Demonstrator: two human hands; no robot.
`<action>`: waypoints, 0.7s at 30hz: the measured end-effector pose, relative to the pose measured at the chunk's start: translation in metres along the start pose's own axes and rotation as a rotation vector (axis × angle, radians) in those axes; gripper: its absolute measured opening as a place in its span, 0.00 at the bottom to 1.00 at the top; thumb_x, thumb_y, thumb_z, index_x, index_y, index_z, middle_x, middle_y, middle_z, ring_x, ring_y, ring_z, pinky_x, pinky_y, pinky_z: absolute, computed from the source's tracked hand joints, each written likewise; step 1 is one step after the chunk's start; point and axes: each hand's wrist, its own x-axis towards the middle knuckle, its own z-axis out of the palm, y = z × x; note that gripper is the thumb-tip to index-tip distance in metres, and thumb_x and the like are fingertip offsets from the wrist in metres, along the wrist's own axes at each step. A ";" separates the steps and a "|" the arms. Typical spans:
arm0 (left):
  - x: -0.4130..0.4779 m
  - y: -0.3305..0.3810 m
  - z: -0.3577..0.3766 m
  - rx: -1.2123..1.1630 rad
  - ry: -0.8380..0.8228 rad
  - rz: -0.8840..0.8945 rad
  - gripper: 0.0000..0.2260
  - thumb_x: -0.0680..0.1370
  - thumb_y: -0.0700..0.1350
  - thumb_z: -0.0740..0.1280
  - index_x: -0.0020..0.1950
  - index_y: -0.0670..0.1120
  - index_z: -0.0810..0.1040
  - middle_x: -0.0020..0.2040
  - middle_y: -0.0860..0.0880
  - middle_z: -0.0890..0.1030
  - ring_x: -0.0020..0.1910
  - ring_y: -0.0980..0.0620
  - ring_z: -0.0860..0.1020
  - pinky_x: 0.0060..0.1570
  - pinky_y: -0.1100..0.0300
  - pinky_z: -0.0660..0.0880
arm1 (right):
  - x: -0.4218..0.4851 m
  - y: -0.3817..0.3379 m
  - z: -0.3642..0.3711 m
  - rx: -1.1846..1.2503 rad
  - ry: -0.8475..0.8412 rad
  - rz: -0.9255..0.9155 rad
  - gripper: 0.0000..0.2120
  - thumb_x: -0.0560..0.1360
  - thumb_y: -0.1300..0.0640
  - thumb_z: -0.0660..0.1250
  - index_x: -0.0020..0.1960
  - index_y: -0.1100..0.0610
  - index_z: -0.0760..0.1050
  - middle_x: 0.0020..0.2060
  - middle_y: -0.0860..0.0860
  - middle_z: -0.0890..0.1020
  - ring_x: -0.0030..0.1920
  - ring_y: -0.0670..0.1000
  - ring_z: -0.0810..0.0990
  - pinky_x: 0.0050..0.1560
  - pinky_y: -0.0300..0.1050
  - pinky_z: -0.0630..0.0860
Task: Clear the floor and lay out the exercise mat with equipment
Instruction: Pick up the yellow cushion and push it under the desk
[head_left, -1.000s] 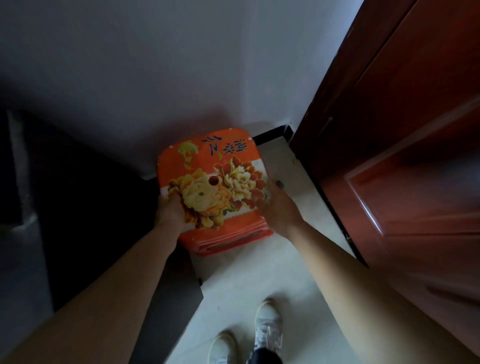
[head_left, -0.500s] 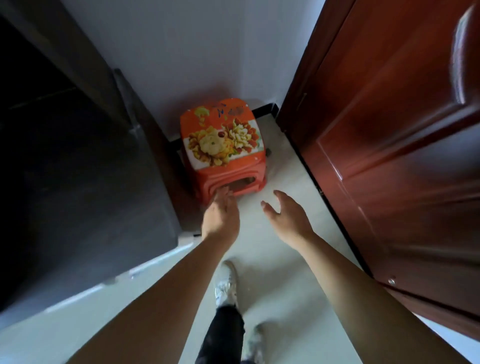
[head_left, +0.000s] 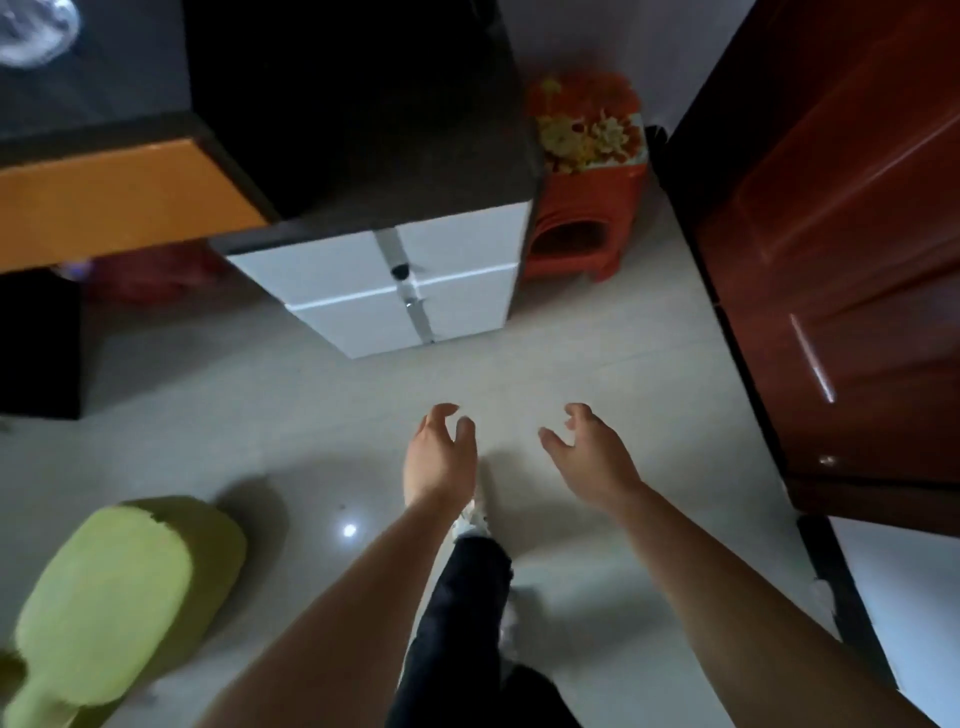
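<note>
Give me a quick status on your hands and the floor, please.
Left hand, right hand empty, fingers loose. Orange stool in corner beside white cabinet. Green cushion on the floor.

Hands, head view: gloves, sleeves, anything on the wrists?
Bare, no gloves: left hand, right hand. Forearms show no sleeve up to the frame edge; no watch, band or ring visible. Also worn: dark trousers, pale shoe.

Left grip and right grip hang loosely curled, empty; left forearm and right forearm stretch forward.
</note>
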 end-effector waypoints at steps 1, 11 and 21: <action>-0.011 -0.017 -0.012 -0.010 0.028 -0.024 0.16 0.78 0.48 0.58 0.64 0.47 0.74 0.63 0.43 0.78 0.60 0.42 0.75 0.57 0.54 0.71 | -0.014 -0.006 0.014 -0.026 -0.020 -0.014 0.26 0.78 0.47 0.63 0.71 0.59 0.65 0.66 0.57 0.75 0.65 0.59 0.74 0.64 0.55 0.71; -0.050 -0.208 -0.173 -0.049 0.162 -0.225 0.20 0.78 0.49 0.62 0.67 0.42 0.71 0.65 0.39 0.73 0.66 0.40 0.70 0.67 0.51 0.66 | -0.121 -0.120 0.182 -0.343 -0.173 -0.218 0.22 0.79 0.47 0.60 0.68 0.59 0.66 0.66 0.55 0.74 0.66 0.58 0.70 0.62 0.54 0.68; -0.020 -0.454 -0.339 -0.108 0.175 -0.415 0.21 0.78 0.52 0.62 0.69 0.44 0.68 0.67 0.41 0.72 0.64 0.39 0.71 0.62 0.48 0.68 | -0.155 -0.241 0.418 -0.329 -0.227 -0.190 0.25 0.77 0.47 0.64 0.69 0.59 0.68 0.66 0.56 0.75 0.67 0.57 0.73 0.64 0.52 0.71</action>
